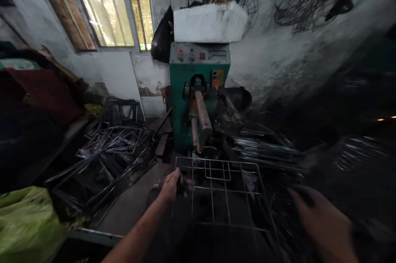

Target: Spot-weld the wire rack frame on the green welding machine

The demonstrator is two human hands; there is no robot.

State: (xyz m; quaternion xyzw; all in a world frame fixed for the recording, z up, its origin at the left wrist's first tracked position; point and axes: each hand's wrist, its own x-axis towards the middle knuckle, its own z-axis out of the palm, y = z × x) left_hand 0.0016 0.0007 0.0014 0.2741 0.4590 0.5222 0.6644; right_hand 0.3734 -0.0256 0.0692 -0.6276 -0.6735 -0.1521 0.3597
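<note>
My left hand (pixel 170 184) is closed around the left side of a wire rack (pixel 212 189), near its far left corner. The rack is a grid of thin metal rods with a small rectangular wire loop at its far edge. It lies in front of a green spot-welding machine (pixel 181 118), just short of the two long electrode arms (pixel 203 116). To the right of the rack, my right hand (pixel 321 217) is smeared by motion. It is apart from the rack, over dark wire pieces, and its fingers cannot be made out clearly.
Bent wire frames (pixel 114 143) are heaped on the floor at left. Metal rods (pixel 262 147) lie right of the machine. A white foam box (pixel 210 23) sits on the machine's top. A yellow-green sack (pixel 27 221) is at the lower left. Wire guards (pixel 309 3) hang on the wall.
</note>
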